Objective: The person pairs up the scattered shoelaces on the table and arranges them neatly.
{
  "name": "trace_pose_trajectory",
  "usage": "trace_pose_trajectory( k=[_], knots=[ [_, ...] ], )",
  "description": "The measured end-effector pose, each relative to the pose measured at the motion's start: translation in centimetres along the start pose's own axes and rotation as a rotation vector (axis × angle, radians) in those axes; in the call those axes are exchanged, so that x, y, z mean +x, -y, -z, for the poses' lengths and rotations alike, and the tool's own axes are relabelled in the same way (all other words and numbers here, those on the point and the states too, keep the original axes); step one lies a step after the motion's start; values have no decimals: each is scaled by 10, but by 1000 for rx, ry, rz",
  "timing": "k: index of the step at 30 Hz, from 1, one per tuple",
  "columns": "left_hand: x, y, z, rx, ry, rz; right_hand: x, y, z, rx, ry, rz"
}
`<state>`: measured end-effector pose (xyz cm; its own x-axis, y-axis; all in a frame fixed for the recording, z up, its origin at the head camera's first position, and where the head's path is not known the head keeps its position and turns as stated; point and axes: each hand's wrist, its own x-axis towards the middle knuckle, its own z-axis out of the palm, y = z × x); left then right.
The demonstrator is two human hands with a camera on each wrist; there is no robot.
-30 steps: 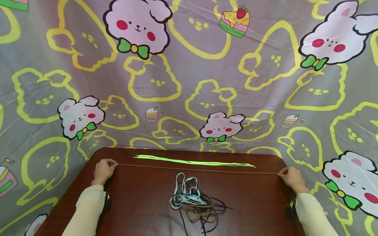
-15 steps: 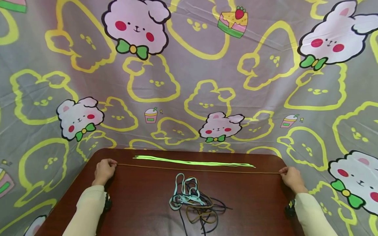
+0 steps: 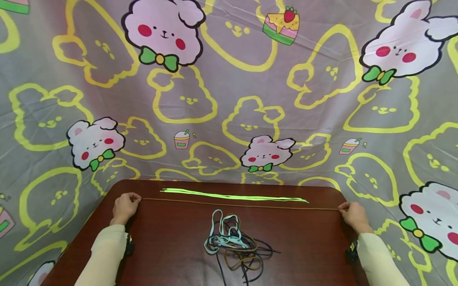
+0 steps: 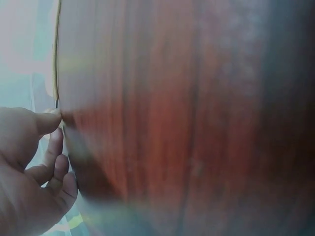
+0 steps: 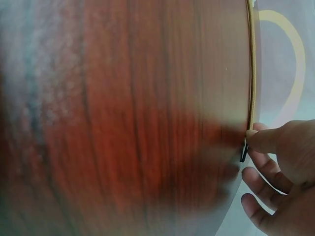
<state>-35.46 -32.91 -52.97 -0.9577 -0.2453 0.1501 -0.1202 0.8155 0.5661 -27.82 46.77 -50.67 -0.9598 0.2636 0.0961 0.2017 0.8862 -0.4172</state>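
Observation:
A thin brown shoelace [image 3: 239, 205] stretches nearly straight across the far part of the table, from one hand to the other. My left hand [image 3: 125, 208] pinches its left end between thumb and forefinger. At the other end, my right hand [image 3: 355, 217] pinches the lace the same way; the right wrist view shows a dark lace tip [image 5: 243, 152] sticking out below the thumb. Just behind the brown lace lie several neon-yellow laces [image 3: 229, 196], side by side in a narrow band.
Nearer the front of the brown wooden table [image 3: 171, 242] is a tangled heap: a light-blue lace [image 3: 229, 241] on top, with dark laces [image 3: 262, 272] and brown lace [image 3: 228, 263] among it. A patterned cloth [image 3: 211, 91] hangs behind the table and along both sides.
My right hand has shifted very slightly outward with its lace end. The left hand keeps its hold, and the heap and neon-yellow laces stay put; the head view drifts a little.

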Motion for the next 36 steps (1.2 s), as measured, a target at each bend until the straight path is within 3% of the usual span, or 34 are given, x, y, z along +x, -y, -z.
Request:
trace_pose_trajectory(
  k=[18, 28, 33, 36],
  knots=[
    [-9, 4, 5, 17, -18, 42, 11, -2, -8, 5, -21, 116],
    [-10, 7, 5, 21, -56, 30, 12, 0, -10, -1, -29, 118],
    [-13, -8, 18, 50, -38, 24, 10, 19, -4, 23, -54, 160],
    [-14, -31, 28, 23, -40, -36, 3, 45, 1, 82, -85, 215]
  ],
)
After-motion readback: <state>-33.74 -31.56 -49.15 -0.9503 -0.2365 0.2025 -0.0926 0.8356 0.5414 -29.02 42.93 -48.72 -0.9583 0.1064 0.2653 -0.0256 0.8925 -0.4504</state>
